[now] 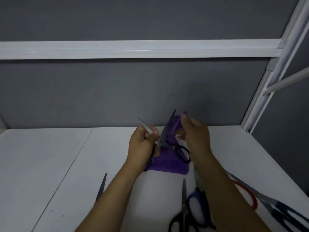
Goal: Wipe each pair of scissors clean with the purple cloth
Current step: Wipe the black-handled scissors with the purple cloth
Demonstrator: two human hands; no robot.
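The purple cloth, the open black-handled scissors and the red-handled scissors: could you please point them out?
purple cloth (168,165): head view, its broad lower part.
open black-handled scissors (161,141): head view, the pivot screw.
red-handled scissors (251,194): head view, the red handle loop.

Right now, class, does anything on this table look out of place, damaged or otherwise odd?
Nothing looks spilled or broken. One oddity: the black-handled scissors are spread wide open, and the left hand seems to grip around one bare blade while the right hand holds the purple cloth against the other.
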